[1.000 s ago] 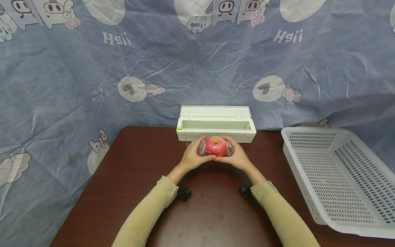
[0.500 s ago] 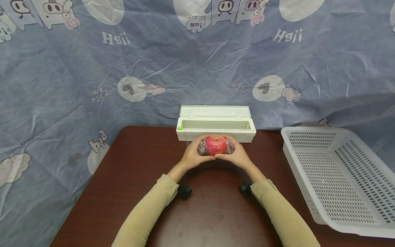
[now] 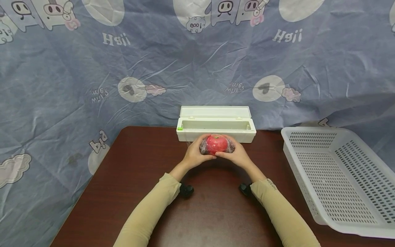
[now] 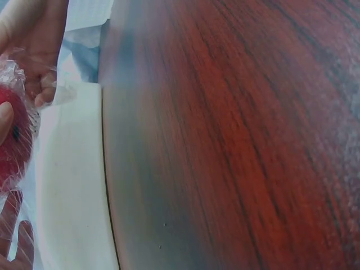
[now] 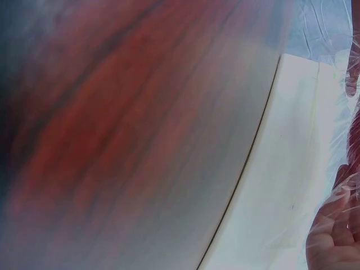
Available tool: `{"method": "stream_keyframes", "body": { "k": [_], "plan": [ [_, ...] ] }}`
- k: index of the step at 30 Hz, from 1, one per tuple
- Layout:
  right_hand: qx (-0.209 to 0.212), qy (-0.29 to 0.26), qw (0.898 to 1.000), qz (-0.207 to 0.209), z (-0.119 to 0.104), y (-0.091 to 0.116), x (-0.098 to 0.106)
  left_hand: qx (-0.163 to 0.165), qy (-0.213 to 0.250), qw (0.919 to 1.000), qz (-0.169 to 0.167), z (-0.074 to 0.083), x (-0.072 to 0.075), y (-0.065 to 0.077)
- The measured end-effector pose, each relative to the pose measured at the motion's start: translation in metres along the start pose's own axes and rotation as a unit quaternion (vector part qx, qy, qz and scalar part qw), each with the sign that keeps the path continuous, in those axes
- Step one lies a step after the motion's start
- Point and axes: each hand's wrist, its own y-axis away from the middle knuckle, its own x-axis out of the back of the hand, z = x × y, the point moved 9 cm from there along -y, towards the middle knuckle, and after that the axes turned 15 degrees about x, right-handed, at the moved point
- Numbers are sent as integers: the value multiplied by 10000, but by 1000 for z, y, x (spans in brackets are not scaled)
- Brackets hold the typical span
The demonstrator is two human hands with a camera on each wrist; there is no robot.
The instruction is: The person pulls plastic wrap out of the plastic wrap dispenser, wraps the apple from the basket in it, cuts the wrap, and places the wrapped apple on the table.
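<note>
A red apple (image 3: pixel 217 144) with its stem towards the back is held between both hands, in front of the white box. Clear cling film (image 3: pixel 204 146) covers it and bunches on either side; in the left wrist view, loose film (image 4: pixel 10 70) spreads around the apple (image 4: pixel 21 149). My left hand (image 3: pixel 194 154) grips it from the left, thumb along the near side. From the right, my right hand (image 3: pixel 239 154) grips it too, its thumb pressing the apple's lower front. Film drapes over fingers (image 5: pixel 332 236) in the right wrist view. The fingers behind the apple are partly hidden.
A long white cling film box (image 3: pixel 216 136) with its lid (image 3: pixel 215 112) raised stands at the table's back edge. A white perforated basket (image 3: pixel 303 185) sits on the right of the brown table (image 3: pixel 123 185). A blue patterned cloth (image 3: pixel 185 68) hangs behind.
The apple has tipped, so its stem now shows closer to the top edge. The right thumb has shifted up onto the apple's lower front. The hands have otherwise hardly moved.
</note>
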Motion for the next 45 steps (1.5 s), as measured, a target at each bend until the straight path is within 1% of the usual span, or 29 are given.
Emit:
{"method": "stream_keyframes", "body": {
  "k": [3, 6, 12, 15, 19, 20, 22, 24, 30, 37, 42, 45],
  "plan": [
    [38, 15, 10000, -14, 2, -1, 0, -78, -51, 10000, 25, 2, 1, -1],
    [174, -43, 9998, -37, 0, -1, 0, -109, -96, 9999, 32, 2, 2, -1],
    [295, -200, 9994, -36, -4, -2, 1, -89, -119, 9999, 45, -1, 3, -2],
    [352, -119, 9992, -144, -19, -1, 1, 40, -58, 10000, 21, -3, 2, -2],
    [577, -67, 9981, -223, -43, -3, 1, 154, -10, 9999, 1, -6, 2, -3],
    [597, -95, 9980, -200, -44, -3, 2, 157, -10, 9999, 6, -6, 2, -3],
    [688, 32, 9975, -175, -46, -3, 2, 152, -51, 9999, 46, -7, 3, -3],
    [710, 123, 9973, -132, -41, -4, 2, 164, -107, 9998, 94, -8, 3, -4],
    [745, 276, 9968, 121, -10, -7, 5, 208, -262, 9993, 166, -8, 4, -5],
    [669, 634, 9956, 163, -5, -7, 10, 325, -349, 9988, 97, -8, 2, -7],
    [553, 997, 9934, 141, -2, -7, 12, 317, -386, 9987, 54, -8, 1, -8],
    [545, 1079, 9926, 81, -2, -7, 12, 278, -379, 9989, 71, -7, 2, -9]
  ]
}}
